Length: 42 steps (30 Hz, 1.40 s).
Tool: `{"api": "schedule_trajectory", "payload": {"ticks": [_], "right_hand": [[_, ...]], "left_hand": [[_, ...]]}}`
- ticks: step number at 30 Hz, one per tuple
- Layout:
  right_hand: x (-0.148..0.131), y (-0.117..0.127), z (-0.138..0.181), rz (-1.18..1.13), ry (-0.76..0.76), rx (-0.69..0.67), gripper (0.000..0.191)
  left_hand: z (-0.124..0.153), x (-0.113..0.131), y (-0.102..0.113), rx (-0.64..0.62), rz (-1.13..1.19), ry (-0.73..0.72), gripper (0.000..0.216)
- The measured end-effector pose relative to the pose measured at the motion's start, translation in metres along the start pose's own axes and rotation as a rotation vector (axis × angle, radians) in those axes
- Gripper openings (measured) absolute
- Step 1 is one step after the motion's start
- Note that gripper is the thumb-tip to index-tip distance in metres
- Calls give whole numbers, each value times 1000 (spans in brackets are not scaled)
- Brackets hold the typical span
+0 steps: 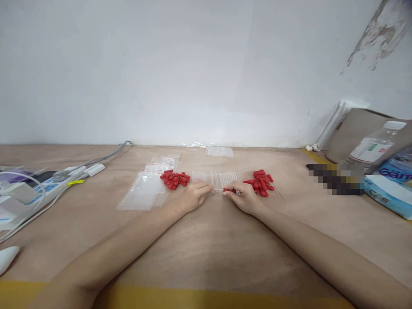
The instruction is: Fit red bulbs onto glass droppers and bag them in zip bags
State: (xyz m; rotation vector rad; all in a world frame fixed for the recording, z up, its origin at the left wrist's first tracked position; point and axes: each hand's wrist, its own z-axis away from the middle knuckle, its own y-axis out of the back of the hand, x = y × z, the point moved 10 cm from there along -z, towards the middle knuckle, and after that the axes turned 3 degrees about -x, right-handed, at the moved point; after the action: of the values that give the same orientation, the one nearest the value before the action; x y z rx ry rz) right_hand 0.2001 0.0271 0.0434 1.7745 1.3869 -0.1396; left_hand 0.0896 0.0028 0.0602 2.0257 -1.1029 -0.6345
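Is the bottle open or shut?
The bottle looks shut: a white cap sits on top.

Clr tubes (230,177) in row btwn red bulbs (175,180).

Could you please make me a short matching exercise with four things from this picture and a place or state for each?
Column one:
1. Fanned clear bags
2. Thin clear tubes
3. Right hand
4. Power strip

Column two:
A. Gripping a red piece between thumb and fingers
B. At the left side of the table, with plugs in it
C. Lying side by side between the left red pile and the right red pile
D. Overlapping one another, next to the left red pile

Right pairs: 1-D, 2-C, 3-A, 4-B
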Motion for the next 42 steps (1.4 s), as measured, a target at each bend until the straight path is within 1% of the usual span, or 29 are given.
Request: {"api": "schedule_trajectory", "payload": {"ticks": [5, 8, 10, 11, 13, 16, 18, 20, 22, 27, 30, 34, 37, 42], "right_hand": [[-9, -3, 1, 69, 81, -31, 9], [-14, -6, 1, 155, 134, -45, 12], [-14, -8, -1, 196, 142, -61, 13], [-12, -8, -2, 196, 127, -71, 14], [-2, -6, -5, 126, 42, -82, 15], [22, -4, -5, -85, -144, -96, 18], [34, -6, -3, -196, -227, -110, 20], [38, -7, -1, -235, -256, -113, 22], [34, -6, -2, -202, -221, -101, 21], [-2, 4, -4, 58, 50, -29, 13], [-14, 4, -3, 164, 151, -16, 15], [-18, -3, -2, 187, 197, -55, 15], [-19, -10, -2, 195, 210, -77, 13], [-16, -13, -3, 235, 169, -43, 16]], "left_hand": [[4, 5, -5, 9, -86, -95, 24], [6, 6, -7, 20, -121, -107, 24], [6, 6, -6, 38, -116, -100, 23], [6, 5, -5, 45, -103, -80, 22], [4, -1, -3, 47, -66, 12, 19], [2, -9, 1, 45, -3, 153, 16], [0, -9, 3, 29, 29, 181, 16], [-1, -8, 3, 15, 40, 193, 16], [0, -9, 2, 9, 52, 205, 16], [2, -8, -6, 0, 135, 142, 17], [1, -4, -8, -7, 95, 84, 17], [1, 1, -8, -9, 26, 46, 17], [2, 3, -13, -37, -30, 19, 18], [3, 4, -19, -47, -69, 6, 19]]}}
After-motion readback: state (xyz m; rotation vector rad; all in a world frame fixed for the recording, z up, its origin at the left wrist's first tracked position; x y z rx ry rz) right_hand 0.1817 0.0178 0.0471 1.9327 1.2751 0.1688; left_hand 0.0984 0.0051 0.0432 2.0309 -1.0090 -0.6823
